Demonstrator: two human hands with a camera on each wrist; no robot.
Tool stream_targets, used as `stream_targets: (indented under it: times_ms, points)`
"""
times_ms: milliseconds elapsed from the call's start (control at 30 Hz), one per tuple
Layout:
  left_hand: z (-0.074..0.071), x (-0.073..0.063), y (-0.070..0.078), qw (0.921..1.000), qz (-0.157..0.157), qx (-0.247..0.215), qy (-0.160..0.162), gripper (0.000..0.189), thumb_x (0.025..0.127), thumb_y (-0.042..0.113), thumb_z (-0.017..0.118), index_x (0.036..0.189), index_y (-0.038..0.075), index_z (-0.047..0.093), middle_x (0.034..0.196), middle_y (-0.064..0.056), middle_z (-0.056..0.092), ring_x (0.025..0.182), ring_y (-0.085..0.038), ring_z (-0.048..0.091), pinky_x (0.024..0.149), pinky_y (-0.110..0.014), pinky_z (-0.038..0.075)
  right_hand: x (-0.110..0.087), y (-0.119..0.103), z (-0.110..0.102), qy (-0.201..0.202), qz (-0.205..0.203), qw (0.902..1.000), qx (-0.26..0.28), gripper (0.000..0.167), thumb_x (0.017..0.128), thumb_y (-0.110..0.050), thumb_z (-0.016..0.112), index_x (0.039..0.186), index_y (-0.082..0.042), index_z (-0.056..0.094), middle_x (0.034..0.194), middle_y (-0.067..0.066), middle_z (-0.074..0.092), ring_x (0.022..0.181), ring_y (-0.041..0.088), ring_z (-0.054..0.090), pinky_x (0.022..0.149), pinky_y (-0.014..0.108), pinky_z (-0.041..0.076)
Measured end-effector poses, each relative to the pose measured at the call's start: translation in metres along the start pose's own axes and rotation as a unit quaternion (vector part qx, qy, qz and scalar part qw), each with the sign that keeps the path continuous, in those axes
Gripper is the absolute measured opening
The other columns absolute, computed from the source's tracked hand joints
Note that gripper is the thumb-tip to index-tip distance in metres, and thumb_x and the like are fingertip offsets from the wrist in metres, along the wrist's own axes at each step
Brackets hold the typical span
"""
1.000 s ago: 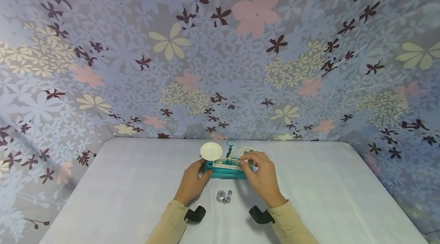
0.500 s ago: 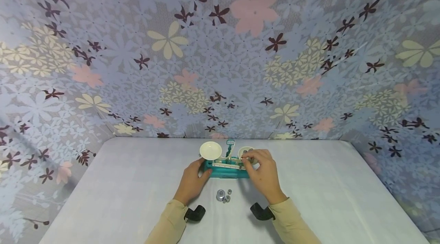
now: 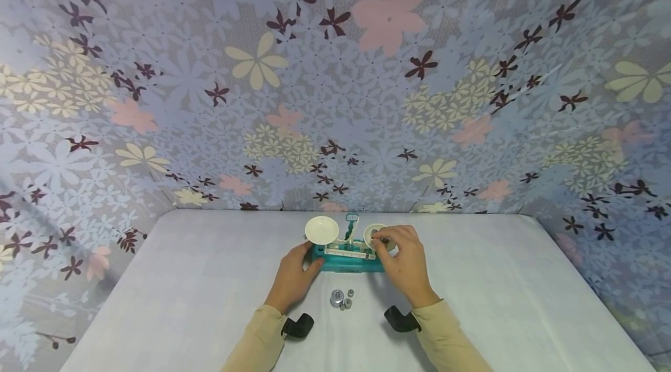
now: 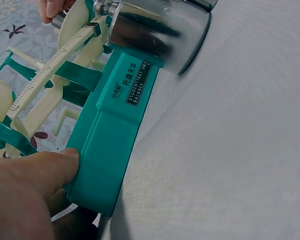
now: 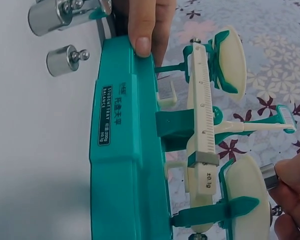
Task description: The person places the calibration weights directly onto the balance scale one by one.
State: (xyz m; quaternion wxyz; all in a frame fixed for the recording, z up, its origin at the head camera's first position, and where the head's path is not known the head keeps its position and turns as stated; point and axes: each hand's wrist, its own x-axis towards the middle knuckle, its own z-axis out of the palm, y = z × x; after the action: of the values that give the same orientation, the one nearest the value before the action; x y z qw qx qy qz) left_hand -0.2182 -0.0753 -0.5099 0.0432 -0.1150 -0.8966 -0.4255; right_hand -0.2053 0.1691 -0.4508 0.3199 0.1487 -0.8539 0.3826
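A green student tray balance point(image 3: 346, 267) with two cream pans stands on the table. My left hand point(image 3: 292, 276) grips the left end of its base, the thumb point(image 4: 52, 167) along the side in the left wrist view. At the right pan point(image 3: 369, 236), my right hand point(image 3: 403, 264) pinches a small metal weight point(image 5: 269, 176) between thumb and fingers. Another weight point(image 5: 276, 211) shows by its knob behind that pan's rim. The left pan point(image 3: 322, 230) holds nothing. On the scaled beam point(image 5: 202, 95), the grey slider point(image 5: 204, 159) sits toward the right-pan end.
Several loose metal weights stand on the table in front of the balance, the largest point(image 3: 337, 298) at their left. A white cloth point(image 3: 220, 279) covers the table. Behind it rises a flowered fabric wall point(image 3: 335, 98).
My right hand has moved slightly right, from beside the beam's right end to over the right pan. The beam's right end shows more now. My left hand stays on the base.
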Motion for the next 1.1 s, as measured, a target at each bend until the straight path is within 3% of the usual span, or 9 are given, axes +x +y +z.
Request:
stream_targets:
  times_ms: [1100]
  points:
    - [0.001,-0.001,0.001,1.0,-0.008,-0.003,0.0,0.057,0.1,0.028,0.062,0.145,-0.004,0.047,0.144,-0.022,0.052,0.136,-0.038,0.048,0.114,-0.052,0.039,-0.003,0.011,0.005,-0.017,-0.014,0.9992,-0.034,0.01,0.085,-0.005,0.08,0.094,-0.009,0.079,0.099,0.007,0.073,0.099,0.026,0.06,0.084,0.045,0.052]
